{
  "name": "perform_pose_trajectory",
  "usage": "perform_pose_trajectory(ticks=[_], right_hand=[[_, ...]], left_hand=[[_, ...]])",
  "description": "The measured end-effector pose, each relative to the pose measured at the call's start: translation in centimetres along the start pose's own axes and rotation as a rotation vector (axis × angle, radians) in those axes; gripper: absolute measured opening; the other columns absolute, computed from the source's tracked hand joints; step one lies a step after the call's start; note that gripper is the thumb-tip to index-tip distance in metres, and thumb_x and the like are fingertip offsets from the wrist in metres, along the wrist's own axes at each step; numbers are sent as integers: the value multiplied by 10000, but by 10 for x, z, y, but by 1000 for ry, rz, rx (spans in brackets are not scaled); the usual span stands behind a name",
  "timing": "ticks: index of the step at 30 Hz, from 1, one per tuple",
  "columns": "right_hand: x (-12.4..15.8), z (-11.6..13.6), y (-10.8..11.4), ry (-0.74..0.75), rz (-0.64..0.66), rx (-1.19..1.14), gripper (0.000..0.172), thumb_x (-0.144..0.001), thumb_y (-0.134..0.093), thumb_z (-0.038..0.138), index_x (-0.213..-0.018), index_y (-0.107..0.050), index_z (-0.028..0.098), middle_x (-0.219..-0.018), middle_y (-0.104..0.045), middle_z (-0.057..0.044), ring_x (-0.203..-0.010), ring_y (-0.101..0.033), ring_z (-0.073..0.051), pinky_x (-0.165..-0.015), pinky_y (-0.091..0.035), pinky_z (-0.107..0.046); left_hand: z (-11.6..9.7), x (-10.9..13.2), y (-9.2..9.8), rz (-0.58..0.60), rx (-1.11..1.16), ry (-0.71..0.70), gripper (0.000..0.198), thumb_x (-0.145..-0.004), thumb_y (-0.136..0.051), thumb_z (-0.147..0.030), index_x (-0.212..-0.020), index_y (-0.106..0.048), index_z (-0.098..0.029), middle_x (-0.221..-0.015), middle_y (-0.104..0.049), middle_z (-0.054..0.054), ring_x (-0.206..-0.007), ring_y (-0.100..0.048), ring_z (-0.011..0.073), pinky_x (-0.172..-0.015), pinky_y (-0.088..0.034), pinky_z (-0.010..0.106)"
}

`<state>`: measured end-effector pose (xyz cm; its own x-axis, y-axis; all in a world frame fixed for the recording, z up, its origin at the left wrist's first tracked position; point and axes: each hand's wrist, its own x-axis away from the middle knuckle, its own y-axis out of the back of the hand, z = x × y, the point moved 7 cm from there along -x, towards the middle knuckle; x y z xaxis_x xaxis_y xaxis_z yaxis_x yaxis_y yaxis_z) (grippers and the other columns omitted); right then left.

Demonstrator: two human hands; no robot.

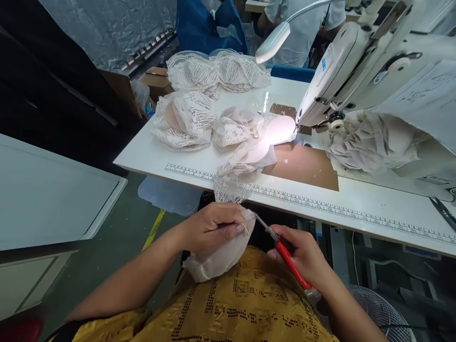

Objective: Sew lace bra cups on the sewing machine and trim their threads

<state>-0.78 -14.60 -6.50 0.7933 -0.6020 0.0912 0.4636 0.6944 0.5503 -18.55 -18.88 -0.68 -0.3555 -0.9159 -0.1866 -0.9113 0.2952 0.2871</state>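
Held over my lap, a pale, thin fabric piece [217,262] is pinched between the thumb and fingers of my left hand [217,228]. My right hand [302,251] grips small scissors [290,266] with red handles, their narrow blades pointing up and left. The blade tips reach the upper edge of the fabric near my left fingers; whether they touch it I cannot tell. On the table just beyond, pale bra cups [263,142] with lace lie under the sewing machine's needle area, and a lace end [231,185] hangs over the front edge.
A white sewing machine [331,71] and lamp [274,42] stand over the white table [142,154], which has a printed ruler. Lace piles [219,71] lie behind, and bunched fabric [374,140] sits right. Black-handled snips [443,211] rest near the right edge. Another person [302,28] is across the table.
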Motion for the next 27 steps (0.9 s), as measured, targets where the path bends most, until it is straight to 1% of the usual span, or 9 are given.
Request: perform_pose_trajectory(ticks=[2,3,5,7,10,12,17,22,27], right_hand=[[-2,-12,-4,-93,3,6,231,-849,-622,375,-1001,-646,203,-716,-609,16,-621,-522,-134,-586,-422,-222],[-1,-17,-5,-110,6,1,253,-853,-617,378,-1034,-641,202,-736,-619,11,-634,-530,-138,-595,-427,-225],[3,-24,-9,-96,28,-24,284,-853,-624,381,-1070,-638,198,-755,-623,5,-651,-538,-143,-611,-433,-229],[9,-25,-12,-62,63,-53,294,-848,-638,380,-1078,-639,196,-755,-617,5,-655,-541,-143,-624,-436,-230],[13,-23,-17,-55,120,-80,321,-838,-657,368,-1110,-629,200,-778,-623,6,-668,-554,-141,-629,-436,-226],[12,-20,-20,-69,158,-88,333,-836,-660,368,-1122,-624,201,-819,-642,-3,-697,-572,-148,-636,-439,-229],[1,-10,-23,-76,186,-80,317,-840,-648,432,-1063,-637,207,-841,-669,-13,-717,-593,-162,-646,-446,-245],[-9,1,-20,-17,154,-2,359,-804,-687,436,-1097,-629,236,-904,-687,-15,-778,-627,-177,-691,-460,-262],[-11,4,-21,18,160,54,396,-810,-680,462,-1125,-614,232,-954,-686,-46,-805,-630,-193,-717,-462,-285]], left_hand=[[8,6,-2,18,32,49,235,-964,-466,-231,-885,-664,-133,-765,-584,51,-705,-549,135,-685,-448,254],[12,10,-2,16,32,68,238,-967,-465,-234,-897,-669,-132,-774,-599,57,-715,-563,137,-691,-457,251],[19,16,-1,5,16,98,233,-967,-470,-230,-927,-677,-133,-817,-633,70,-762,-598,146,-725,-481,252],[25,20,-1,0,4,116,216,-962,-480,-212,-969,-683,-138,-905,-670,89,-862,-635,168,-808,-505,278],[31,23,-2,-22,22,110,212,-955,-492,-195,-1016,-690,-152,-1016,-699,102,-1003,-650,199,-921,-512,332],[32,23,-2,-44,36,95,216,-952,-494,-193,-1027,-693,-154,-1048,-706,107,-1035,-654,209,-943,-518,352],[29,20,-5,-49,23,63,212,-935,-511,-160,-1025,-702,-144,-1034,-716,114,-1009,-670,203,-907,-538,323],[30,19,-10,6,33,78,222,-936,-508,-154,-1040,-703,-142,-1001,-718,117,-955,-675,187,-851,-540,287],[29,19,-13,14,78,61,223,-927,-519,-134,-1059,-699,-143,-1000,-713,119,-935,-673,188,-820,-538,284]])
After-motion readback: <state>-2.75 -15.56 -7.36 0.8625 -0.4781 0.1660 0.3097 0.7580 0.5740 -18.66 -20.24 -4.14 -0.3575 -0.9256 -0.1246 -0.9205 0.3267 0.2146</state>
